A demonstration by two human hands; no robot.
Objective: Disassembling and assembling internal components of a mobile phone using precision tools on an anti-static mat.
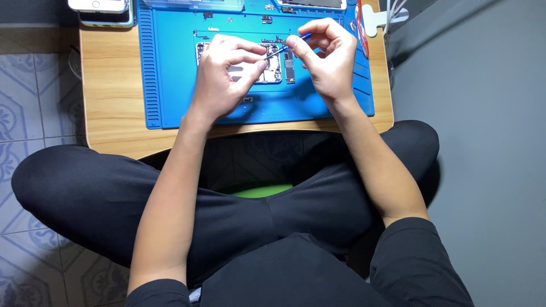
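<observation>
The person wears black clothing: short black sleeves ending above the elbows and long black trousers of smooth matte fabric. Forearms are bare down to the fingers of the left hand [224, 71] and the right hand [324, 57]; fingernails are short.

- The ridged rubber work mat [170, 85] is bright blue.
- The low wooden table [111, 108] is pale tan with streaky grain.
- The thin tool [284, 48] between the hands has a blue shaft.
- The opened phone [273, 71] shows silver and dark grey parts.
- The floor tiles [23, 96] are grey-blue with a pale ornamental pattern.
- The trousers [85, 187] are plain black.
- The cushion [261, 190] is bright green.
</observation>
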